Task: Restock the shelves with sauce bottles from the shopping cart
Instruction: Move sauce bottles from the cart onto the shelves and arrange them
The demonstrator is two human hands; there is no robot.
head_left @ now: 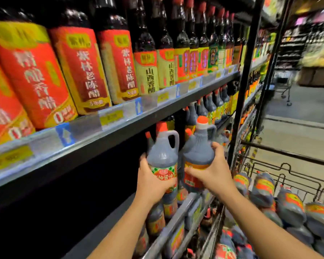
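Bare forearms nearest, rising from the bottom edge toward the shelving. Wraps the left hand (153,182) round the labelled belly of one soy sauce jug (162,154), fingers curled over the checked red-and-green label. Clamps the right hand (208,174) on the shoulder and label of a second jug (198,152).

Holds both upright, just beside each other, in front of the lower shelf (178,214) and under the lip of the upper shelf (120,126). Probably keeps them standing, handles turned right, so each can slide straight into the row. Judged as mid-placement: cannot tell whether either base touches the shelf yet.

Dark plastic bodies, ribbed at the shoulder, with moulded loop handles, orange-red caps and glossy wrapped labels.

Farther out, similar jugs standing behind the metal front rail (163,232) of that shelf. To the right, a heap of matching jugs (288,202) lying on their sides in the wire shopping cart (281,166), handy for the next pick. Overhead, tall dark bottles (79,71) with red and yellow labels, lined up behind clear price strips (110,116).
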